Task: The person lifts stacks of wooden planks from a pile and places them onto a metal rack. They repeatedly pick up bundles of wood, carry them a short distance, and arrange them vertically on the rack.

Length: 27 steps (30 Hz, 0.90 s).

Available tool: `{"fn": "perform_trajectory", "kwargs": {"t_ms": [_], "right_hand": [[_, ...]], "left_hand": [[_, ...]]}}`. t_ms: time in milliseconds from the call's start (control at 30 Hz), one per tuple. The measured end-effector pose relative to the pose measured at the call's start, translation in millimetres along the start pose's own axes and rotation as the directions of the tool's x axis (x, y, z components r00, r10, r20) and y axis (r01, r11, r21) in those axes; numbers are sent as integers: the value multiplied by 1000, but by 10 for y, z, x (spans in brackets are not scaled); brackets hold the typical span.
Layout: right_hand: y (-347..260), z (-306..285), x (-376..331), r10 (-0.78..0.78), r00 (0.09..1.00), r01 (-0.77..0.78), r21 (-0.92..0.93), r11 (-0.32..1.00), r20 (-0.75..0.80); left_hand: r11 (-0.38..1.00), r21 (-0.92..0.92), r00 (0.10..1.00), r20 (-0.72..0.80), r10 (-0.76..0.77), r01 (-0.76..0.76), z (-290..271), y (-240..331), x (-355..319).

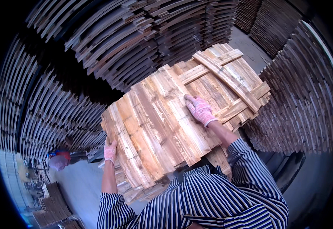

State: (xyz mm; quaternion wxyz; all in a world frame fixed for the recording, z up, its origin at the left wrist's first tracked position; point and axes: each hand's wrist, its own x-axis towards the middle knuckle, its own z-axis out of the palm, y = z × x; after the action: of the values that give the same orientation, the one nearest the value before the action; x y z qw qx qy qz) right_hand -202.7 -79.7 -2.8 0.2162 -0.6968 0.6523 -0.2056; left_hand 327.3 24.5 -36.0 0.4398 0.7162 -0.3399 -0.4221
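A broad panel of pale, rough-edged wooden planks (151,122) lies slanted in front of my body, on top of a stack of similar wood. My left hand (110,150), in a pink knitted glove, is closed around its left edge, with the thumb on top. At the panel's right edge, my right hand (201,110), gloved the same way, is closed with its fingers bent over the upper face; what lies under the palm is hidden. Beyond my right hand, narrow wooden strips (227,82) lie crossed over more planks.
Tall stacks of thin boards rise ahead (136,42), on the left (59,110) and on the right (300,91). At the lower left, a person (61,158) in a pale head covering is near the stacks, above grey floor (82,187). Brown sheets (54,204) are piled nearby.
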Motion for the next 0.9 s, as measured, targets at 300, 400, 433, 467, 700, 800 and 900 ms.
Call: {"fn": "perform_trajectory", "kwargs": {"t_ms": [300,400,433,467,700,800,900], "right_hand": [[1287,-1371,650,276,961,-264,-331,906,-10],[994,-1165,590,126,992,-129,-283,950,-31],[943,-1007,534,128,987,-152,-295,943,-99],[760,-819,472,177,984,-180,-175,968,-33],[335,-188,184,84,993,-79,-52,995,86],[291,-241,118,176,984,-175,-93,980,5],[178,-123,144,198,979,-189,-139,972,50]], "left_hand": [[999,51,999,29,13,-15,-68,13,-10],[997,69,999,51,19,-23,-91,33,-79],[998,64,998,64,24,-28,44,89,-46],[997,71,998,64,18,-23,64,108,-64],[760,640,994,63,93,-112,-64,365,-129],[663,741,995,-85,-56,101,-193,401,-44],[840,-279,878,269,-396,465,-398,-51,-107]]}}
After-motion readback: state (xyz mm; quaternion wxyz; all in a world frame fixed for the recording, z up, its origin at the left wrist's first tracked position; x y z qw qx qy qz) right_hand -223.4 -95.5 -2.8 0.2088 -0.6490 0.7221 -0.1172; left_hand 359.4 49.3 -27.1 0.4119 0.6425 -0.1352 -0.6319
